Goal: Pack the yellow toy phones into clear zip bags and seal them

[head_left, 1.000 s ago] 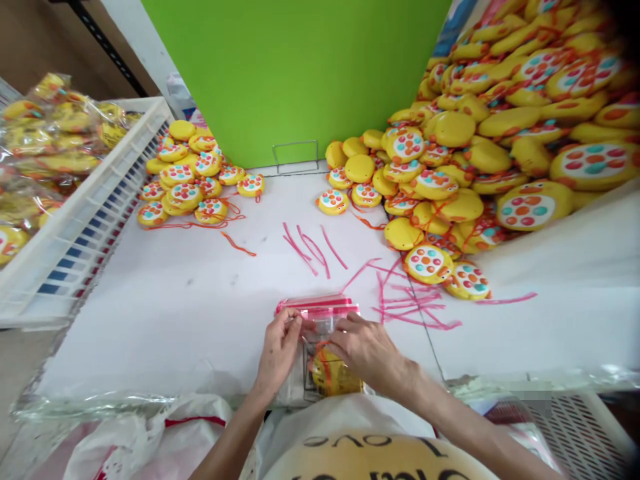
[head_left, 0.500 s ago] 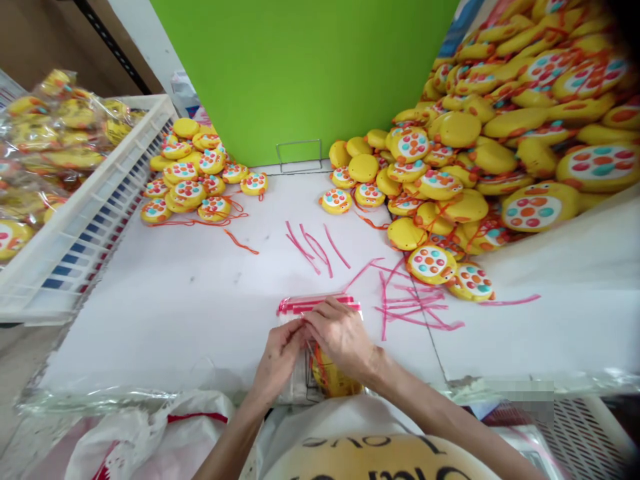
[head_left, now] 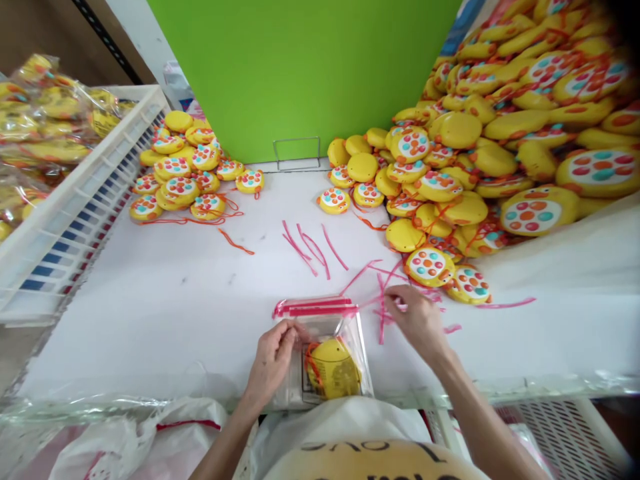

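Note:
At the table's front edge lies a clear plastic bag (head_left: 325, 327) with pink bands along its far edge. Inside shows a yellow toy (head_left: 334, 371) with an orange cord and dark print over it. My left hand (head_left: 273, 357) pinches the bag's left side, thumb and fingers together. Off to the right of the bag, my right hand (head_left: 417, 323) has its fingertips closed on a pink plastic strip (head_left: 370, 303), which stretches toward the bag's far right corner. More pink strips (head_left: 383, 327) lie around and under that hand.
A big heap of yellow toys (head_left: 457, 130) fills the right side. A smaller pile (head_left: 177, 190) sits at left, near a white crate (head_left: 65, 220) of bagged toys (head_left: 55, 127). Behind stands a green panel (head_left: 305, 73) with a wire stand (head_left: 299, 140). Loose pink strips (head_left: 313, 247) lie mid-table.
My right hand has moved right, away from my left hand and the bag, with a pink strip in its fingers. The bagged toy now shows more. My left hand stays at the bag.

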Tool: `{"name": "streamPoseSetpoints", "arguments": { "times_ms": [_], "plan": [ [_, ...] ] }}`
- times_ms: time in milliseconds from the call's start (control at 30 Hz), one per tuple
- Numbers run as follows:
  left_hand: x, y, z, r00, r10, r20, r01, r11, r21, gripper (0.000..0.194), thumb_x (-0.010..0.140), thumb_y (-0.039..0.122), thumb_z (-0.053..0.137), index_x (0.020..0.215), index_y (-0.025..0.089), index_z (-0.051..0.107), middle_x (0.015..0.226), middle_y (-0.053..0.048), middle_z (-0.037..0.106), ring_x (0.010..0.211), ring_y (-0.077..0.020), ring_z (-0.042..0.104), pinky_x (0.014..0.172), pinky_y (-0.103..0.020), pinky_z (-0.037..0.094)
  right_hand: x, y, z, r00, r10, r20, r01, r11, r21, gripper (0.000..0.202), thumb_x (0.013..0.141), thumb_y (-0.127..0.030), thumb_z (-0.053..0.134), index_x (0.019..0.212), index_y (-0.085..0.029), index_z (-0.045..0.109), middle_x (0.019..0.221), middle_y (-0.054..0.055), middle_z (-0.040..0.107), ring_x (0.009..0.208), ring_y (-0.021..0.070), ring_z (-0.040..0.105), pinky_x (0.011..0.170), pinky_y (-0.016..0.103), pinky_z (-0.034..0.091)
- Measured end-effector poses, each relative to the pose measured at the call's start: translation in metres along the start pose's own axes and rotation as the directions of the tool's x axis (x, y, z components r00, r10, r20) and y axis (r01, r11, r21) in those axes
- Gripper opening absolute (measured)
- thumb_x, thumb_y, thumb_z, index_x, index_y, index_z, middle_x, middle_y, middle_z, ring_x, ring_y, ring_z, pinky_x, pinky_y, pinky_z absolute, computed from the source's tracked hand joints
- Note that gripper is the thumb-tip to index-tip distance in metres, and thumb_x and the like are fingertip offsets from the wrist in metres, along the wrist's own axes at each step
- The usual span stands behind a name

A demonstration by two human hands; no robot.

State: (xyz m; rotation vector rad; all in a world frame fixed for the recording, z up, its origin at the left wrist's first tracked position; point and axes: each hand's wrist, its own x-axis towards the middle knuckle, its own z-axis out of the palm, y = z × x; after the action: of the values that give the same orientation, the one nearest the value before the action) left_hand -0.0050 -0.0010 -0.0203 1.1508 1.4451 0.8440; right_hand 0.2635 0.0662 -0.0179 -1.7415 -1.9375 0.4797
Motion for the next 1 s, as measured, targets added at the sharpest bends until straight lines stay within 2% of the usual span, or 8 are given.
{"name": "streamPoseSetpoints", "arguments": {
  "times_ms": [100, 200, 300, 467, 567, 667, 833, 1000],
  "plan": [
    [0.002, -0.004, -0.001, 0.999, -0.041, 0.011, 0.041, 0.998, -0.052, 0.023, 0.087, 0.032, 0.044, 0.081, 0.017, 0.061, 0.083, -0.005, 0.067, 0.081, -0.0190, 0.062, 0.073, -0.028, 0.048, -0.009, 0.051, -0.024, 0.975, 0.196, -0.110, -0.212, 0.963, -0.167, 0.017, 0.078, -0.030, 0.052, 0.081, -0.019, 0.065, 0.074, 0.004, 0.065, 0.063, 0.0179, 0.057, 0.060, 0.029, 0.041],
    [0.003, -0.005, -0.001, 0.997, -0.066, 0.034, 0.069, 0.993, -0.092, 0.022, 0.087, 0.033, 0.046, 0.082, 0.017, 0.061, 0.086, -0.005, 0.067, 0.081, -0.0186, 0.062, 0.073, -0.028, 0.050, -0.016, 0.073, -0.038, 0.942, 0.282, -0.180, -0.325, 0.899, -0.293, 0.021, 0.079, -0.033, 0.050, 0.083, -0.020, 0.066, 0.077, 0.005, 0.066, 0.063, 0.0191, 0.057, 0.057, 0.029, 0.038],
    [0.003, -0.006, 0.000, 0.996, -0.077, 0.037, 0.081, 0.989, -0.120, 0.022, 0.087, 0.033, 0.047, 0.083, 0.017, 0.061, 0.088, -0.005, 0.068, 0.081, -0.0180, 0.063, 0.073, -0.028, 0.051, -0.019, 0.076, -0.049, 0.928, 0.353, -0.120, -0.372, 0.864, -0.340, 0.026, 0.080, -0.039, 0.050, 0.087, -0.020, 0.068, 0.077, 0.006, 0.068, 0.066, 0.0220, 0.060, 0.058, 0.032, 0.040],
    [-0.001, -0.009, 0.000, 0.993, -0.114, 0.033, 0.118, 0.976, -0.181, 0.021, 0.086, 0.033, 0.049, 0.088, 0.017, 0.063, 0.086, -0.005, 0.069, 0.083, -0.0192, 0.064, 0.077, -0.030, 0.051, -0.025, 0.068, -0.077, 0.922, 0.271, 0.276, -0.256, 0.962, -0.091, 0.049, 0.073, -0.047, 0.063, 0.116, -0.024, 0.060, 0.088, 0.004, 0.070, 0.064, 0.0186, 0.062, 0.061, 0.031, 0.047],
    [-0.003, -0.011, 0.000, 0.990, -0.139, 0.035, 0.143, 0.961, -0.235, 0.022, 0.086, 0.033, 0.051, 0.090, 0.016, 0.064, 0.087, -0.006, 0.069, 0.085, -0.0199, 0.065, 0.080, -0.031, 0.050, -0.030, 0.048, -0.087, 0.970, 0.207, 0.123, -0.201, 0.978, -0.059, 0.049, 0.076, -0.042, 0.061, 0.122, -0.026, 0.056, 0.109, 0.007, 0.065, 0.066, 0.0167, 0.061, 0.055, 0.028, 0.047],
    [-0.003, -0.012, 0.000, 0.988, -0.151, 0.043, 0.157, 0.950, -0.269, 0.022, 0.085, 0.034, 0.053, 0.092, 0.016, 0.063, 0.090, -0.008, 0.070, 0.087, -0.0208, 0.065, 0.081, -0.032, 0.051, -0.033, 0.015, -0.075, 0.975, 0.222, -0.023, -0.221, 0.975, 0.010, 0.026, 0.081, -0.035, 0.055, 0.100, -0.021, 0.065, 0.094, 0.007, 0.068, 0.061, 0.0147, 0.059, 0.055, 0.026, 0.047],
    [-0.004, -0.011, 0.002, 0.986, -0.166, 0.028, 0.167, 0.944, -0.283, 0.022, 0.084, 0.036, 0.056, 0.093, 0.016, 0.062, 0.093, -0.008, 0.070, 0.087, -0.0214, 0.066, 0.078, -0.032, 0.052, -0.022, -0.028, -0.011, 0.925, 0.091, 0.368, -0.216, 0.925, 0.313, 0.018, 0.078, -0.031, 0.061, 0.089, -0.018, 0.067, 0.073, 0.001, 0.067, 0.058, 0.0118, 0.055, 0.056, 0.023, 0.045],
    [-0.004, -0.009, 0.003, 0.981, -0.192, 0.008, 0.186, 0.939, -0.288, 0.025, 0.082, 0.038, 0.058, 0.091, 0.015, 0.062, 0.091, -0.008, 0.071, 0.086, -0.0217, 0.067, 0.078, -0.032, 0.052, -0.009, -0.032, 0.030, 0.856, 0.010, 0.516, -0.299, 0.825, 0.480, 0.012, 0.073, -0.027, 0.065, 0.076, -0.016, 0.067, 0.065, -0.001, 0.062, 0.058, 0.0113, 0.053, 0.054, 0.022, 0.040]
  ]
}}
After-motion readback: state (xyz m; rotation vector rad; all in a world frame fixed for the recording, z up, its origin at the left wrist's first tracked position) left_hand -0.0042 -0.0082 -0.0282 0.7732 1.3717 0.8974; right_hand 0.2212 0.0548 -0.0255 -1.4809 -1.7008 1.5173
